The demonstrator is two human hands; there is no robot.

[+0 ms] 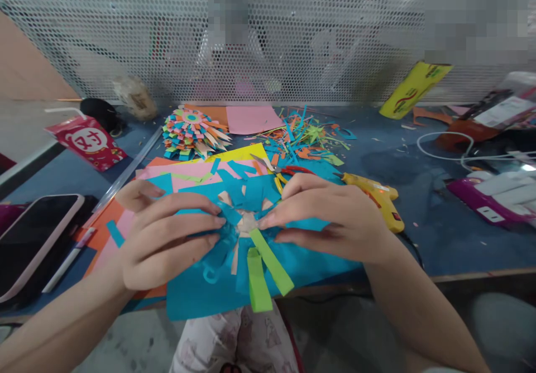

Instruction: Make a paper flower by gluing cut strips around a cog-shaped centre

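A paper flower point(248, 223) of blue loops, pale strips and a beige centre lies on blue paper sheets point(188, 292) at the table's front edge. Two green paper loops point(260, 281) stick out from it towards me. My left hand point(170, 236) grips its left side, the fingertips on the blue loops. At the right of the centre, the thumb and fingers of my right hand point(329, 216) pinch the flower close to the green loops' inner ends; the exact piece between them is hidden. Open scissors point(285, 170) with red and yellow handles lie just behind my right hand.
A yellow glue gun point(377, 194) lies right of my right hand. Behind are a multicoloured paper-strip ball point(190, 130) and a heap of paper scraps point(304, 135). A phone point(39, 239), pen point(69, 261) and red drink carton point(87, 138) are at left; a power strip point(494, 197) at right.
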